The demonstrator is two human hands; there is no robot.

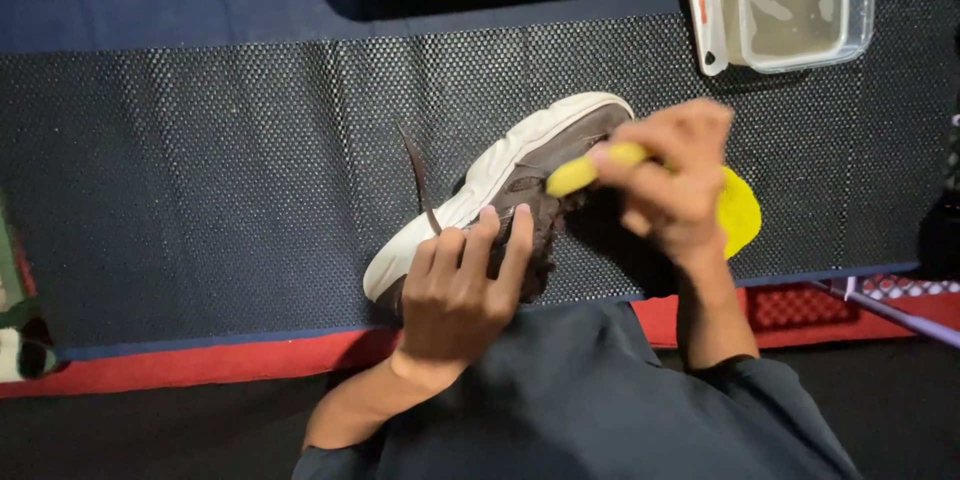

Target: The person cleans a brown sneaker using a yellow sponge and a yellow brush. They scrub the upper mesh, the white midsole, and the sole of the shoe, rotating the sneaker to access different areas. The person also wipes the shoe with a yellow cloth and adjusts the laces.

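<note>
A dark brown sneaker (520,185) with a thick off-white sole lay on its side near the centre of a black textured mat (200,170), toe toward one o'clock, heel toward seven. The left hand (455,295) pressed down on the heel end from six o'clock, fingers curled over the collar and gripping the shoe. The right hand (675,180) came in from four o'clock, fingers closed around a yellow brush handle (590,172) whose tip rested against the upper; a round yellow cloth or pad (740,212) showed just behind that hand — whether the hand was holding it too, I cannot tell. A loose brown lace (418,180) trailed off toward eleven o'clock. At one o'clock, well apart from the shoe, stood a clear plastic tub (800,0) of cloudy liquid.

The risks, as I judged them: the shoe was only balanced on its side, so a hard stroke could roll it out from under the left hand — and the stray lace could snag on the brush. The mat's front edge lay just beside the heel, so the shoe could slide off it.
</note>
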